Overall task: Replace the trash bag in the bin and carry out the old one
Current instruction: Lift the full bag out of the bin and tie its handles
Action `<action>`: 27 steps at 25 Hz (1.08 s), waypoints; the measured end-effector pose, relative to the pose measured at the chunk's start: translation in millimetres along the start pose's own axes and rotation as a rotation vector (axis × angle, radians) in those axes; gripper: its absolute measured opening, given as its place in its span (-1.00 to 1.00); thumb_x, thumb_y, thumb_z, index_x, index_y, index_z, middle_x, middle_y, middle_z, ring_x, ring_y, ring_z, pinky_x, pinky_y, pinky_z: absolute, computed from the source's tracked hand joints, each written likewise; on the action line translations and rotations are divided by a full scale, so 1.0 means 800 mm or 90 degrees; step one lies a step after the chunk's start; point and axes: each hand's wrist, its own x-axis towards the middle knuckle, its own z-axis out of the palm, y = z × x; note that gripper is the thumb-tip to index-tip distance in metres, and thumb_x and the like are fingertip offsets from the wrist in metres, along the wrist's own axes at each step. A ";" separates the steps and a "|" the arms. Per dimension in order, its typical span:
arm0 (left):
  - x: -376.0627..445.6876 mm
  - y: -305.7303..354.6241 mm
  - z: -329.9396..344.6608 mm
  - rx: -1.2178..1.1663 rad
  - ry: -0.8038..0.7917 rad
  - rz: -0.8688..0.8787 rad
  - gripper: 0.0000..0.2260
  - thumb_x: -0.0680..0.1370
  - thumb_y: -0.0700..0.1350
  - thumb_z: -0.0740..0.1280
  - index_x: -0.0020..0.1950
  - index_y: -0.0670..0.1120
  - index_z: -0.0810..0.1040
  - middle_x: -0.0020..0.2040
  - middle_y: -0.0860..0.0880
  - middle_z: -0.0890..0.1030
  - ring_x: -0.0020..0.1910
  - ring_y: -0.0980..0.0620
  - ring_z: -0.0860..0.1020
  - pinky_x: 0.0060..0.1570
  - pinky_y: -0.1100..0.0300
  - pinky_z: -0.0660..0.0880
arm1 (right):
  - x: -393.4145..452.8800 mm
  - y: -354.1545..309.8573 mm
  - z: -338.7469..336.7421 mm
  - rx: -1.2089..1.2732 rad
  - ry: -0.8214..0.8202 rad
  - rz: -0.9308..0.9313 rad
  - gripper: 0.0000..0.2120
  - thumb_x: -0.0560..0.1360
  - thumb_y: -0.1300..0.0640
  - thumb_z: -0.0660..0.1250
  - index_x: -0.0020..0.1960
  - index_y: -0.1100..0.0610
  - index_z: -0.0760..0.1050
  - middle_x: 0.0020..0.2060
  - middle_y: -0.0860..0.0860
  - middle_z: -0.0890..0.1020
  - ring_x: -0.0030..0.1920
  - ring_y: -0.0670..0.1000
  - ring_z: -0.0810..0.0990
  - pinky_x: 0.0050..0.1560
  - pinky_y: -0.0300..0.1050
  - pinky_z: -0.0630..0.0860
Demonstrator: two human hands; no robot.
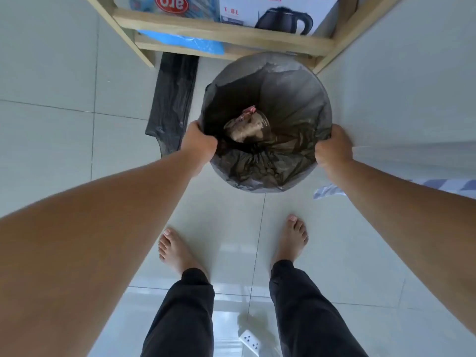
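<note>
Both hands clutch the black trash bag (257, 166) lining a round bin (323, 99). The left hand (199, 140) has a closed grip on its left edge. The right hand (333, 148) grips the right edge.

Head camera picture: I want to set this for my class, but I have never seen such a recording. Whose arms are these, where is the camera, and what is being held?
There is no machine here. A person wears one wide-angle camera on the head, looking down, so you see their own arms, legs and bare feet. The left hand and right hand each grip the edge of the dark trash bag lining the round bin. Some rubbish lies at the bottom of the bag. On the tiled floor, left of the bin, lies another black bag, flat. Behind stands a wooden shelf with a kettle box. A white power strip lies between the feet.
</note>
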 end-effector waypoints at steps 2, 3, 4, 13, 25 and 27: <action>-0.012 -0.017 -0.005 -0.056 0.008 -0.092 -0.55 0.53 -0.32 0.21 0.41 -0.07 0.36 0.13 -0.11 0.50 0.01 -0.12 0.51 -0.13 0.06 0.57 | 0.004 0.001 0.001 0.046 -0.048 -0.001 -0.92 0.39 0.07 0.19 -0.26 0.02 0.41 -0.29 0.00 0.49 -0.24 0.05 0.46 -0.25 -0.11 0.41; -0.022 -0.034 -0.011 -0.093 -0.011 -0.149 -0.56 0.53 -0.33 0.22 0.39 -0.08 0.37 0.17 -0.12 0.51 0.02 -0.13 0.54 -0.20 0.06 0.58 | 0.005 0.001 0.001 0.070 -0.081 -0.002 -0.88 0.42 -0.01 0.23 -0.23 0.01 0.48 -0.23 0.03 0.57 -0.18 0.07 0.55 -0.19 -0.07 0.48; -0.035 -0.049 -0.019 -0.132 -0.047 -0.191 -0.60 0.53 -0.32 0.25 0.36 -0.09 0.39 0.21 -0.13 0.54 0.05 -0.13 0.57 -0.23 0.05 0.61 | 0.000 -0.004 0.004 0.146 -0.124 0.054 -0.83 0.47 -0.09 0.26 -0.16 -0.02 0.55 -0.13 0.04 0.64 -0.09 0.09 0.61 -0.09 -0.02 0.54; 0.013 -0.049 -0.076 -0.503 -0.081 -0.253 -0.65 0.67 0.08 0.05 0.10 -0.13 0.50 0.14 -0.07 0.59 0.16 -0.15 0.55 0.28 -0.10 0.46 | -0.028 0.019 0.034 0.397 -0.275 0.347 -0.74 0.60 0.11 0.06 0.05 0.11 0.51 -0.05 0.11 0.62 -0.05 0.12 0.61 -0.04 0.03 0.60; -0.060 -0.046 -0.083 -0.057 0.144 0.070 -0.90 0.59 -0.08 0.25 -0.04 -0.10 0.50 -0.10 -0.10 0.64 -0.18 -0.09 0.66 -0.29 0.08 0.63 | -0.053 -0.003 0.013 0.307 0.010 0.071 -0.73 0.54 0.27 0.15 -0.32 0.15 0.43 -0.37 0.07 0.49 -0.42 0.01 0.46 -0.31 -0.03 0.49; -0.071 -0.039 -0.082 -0.178 0.018 -0.062 -0.87 0.63 -0.11 0.23 0.14 -0.10 0.49 -0.04 -0.12 0.66 -0.18 -0.14 0.71 -0.30 0.05 0.66 | -0.067 -0.011 0.011 0.455 -0.105 0.169 -0.77 0.63 0.21 0.17 -0.18 0.12 0.48 -0.33 0.02 0.53 -0.38 -0.04 0.51 -0.26 -0.11 0.50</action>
